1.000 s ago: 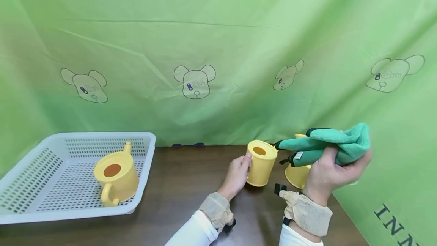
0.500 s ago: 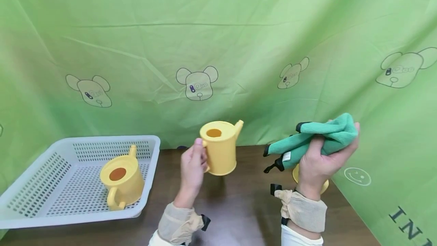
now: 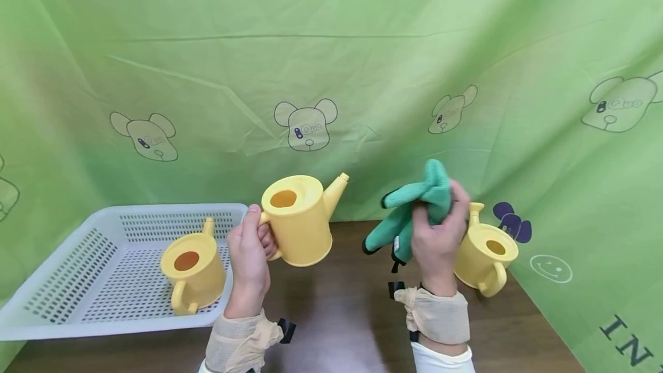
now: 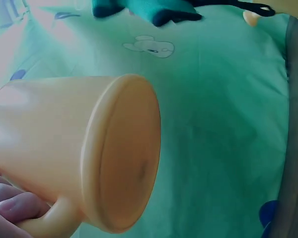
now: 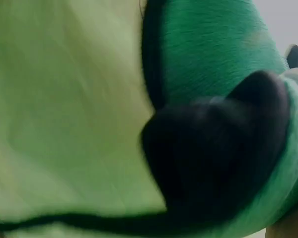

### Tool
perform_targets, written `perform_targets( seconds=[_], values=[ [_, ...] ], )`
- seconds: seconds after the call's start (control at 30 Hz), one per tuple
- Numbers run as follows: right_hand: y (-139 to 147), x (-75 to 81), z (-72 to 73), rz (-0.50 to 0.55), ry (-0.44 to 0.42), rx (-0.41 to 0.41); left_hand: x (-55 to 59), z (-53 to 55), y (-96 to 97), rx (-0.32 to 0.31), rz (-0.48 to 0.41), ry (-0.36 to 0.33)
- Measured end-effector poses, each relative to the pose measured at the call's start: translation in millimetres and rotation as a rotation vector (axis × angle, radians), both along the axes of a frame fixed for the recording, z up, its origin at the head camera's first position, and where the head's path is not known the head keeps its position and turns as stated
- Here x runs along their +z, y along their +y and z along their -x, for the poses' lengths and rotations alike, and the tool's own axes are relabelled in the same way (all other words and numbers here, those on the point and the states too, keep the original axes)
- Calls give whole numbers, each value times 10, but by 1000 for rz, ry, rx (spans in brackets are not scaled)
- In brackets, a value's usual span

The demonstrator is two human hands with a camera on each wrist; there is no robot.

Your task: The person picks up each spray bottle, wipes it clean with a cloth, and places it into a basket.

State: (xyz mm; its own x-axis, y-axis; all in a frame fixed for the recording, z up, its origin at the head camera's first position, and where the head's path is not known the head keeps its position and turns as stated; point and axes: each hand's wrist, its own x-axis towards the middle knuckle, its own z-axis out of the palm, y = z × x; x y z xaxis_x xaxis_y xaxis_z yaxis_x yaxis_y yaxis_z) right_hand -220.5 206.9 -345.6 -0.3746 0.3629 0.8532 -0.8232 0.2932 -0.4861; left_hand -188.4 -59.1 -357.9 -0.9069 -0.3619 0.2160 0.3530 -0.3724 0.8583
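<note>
My left hand grips the handle of a yellow watering can, lifted above the table with its spout pointing up and right. The left wrist view shows that can's round base and my fingers through the handle. My right hand holds a bunched green towel with black edging and a white tag. A dark cord trails from the towel in the right wrist view. Behind that hand, another yellow watering can stands on the table. A third yellow watering can sits in the basket.
A white perforated plastic basket stands on the left of the dark brown table. A green curtain printed with bear heads hangs along the back and right side.
My left hand has lifted the watering can off the table and carried it left, towards the basket. My right hand with the towel has moved left, uncovering the can behind it.
</note>
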Motion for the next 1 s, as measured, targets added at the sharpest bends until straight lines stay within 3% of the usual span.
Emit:
perform_targets(
  seconds=[0.23,0.37,0.5,0.7,0.83,1.0],
  values=[
    [-289,-9,43,-196,70,106,120,4,-36,33,-56,0],
    [-365,-31,36,-261,44,127,143,5,-65,44,-61,-19],
    [-349,-58,17,-280,-22,144,134,-12,-96,40,-71,-27],
    [-244,-103,6,-241,-88,94,93,-58,-124,33,-70,-58],
    [-261,-76,29,-245,-28,87,109,-45,-129,34,-55,-40],
    [-437,-64,20,-308,68,140,119,-36,-107,67,-44,-38]
  ],
)
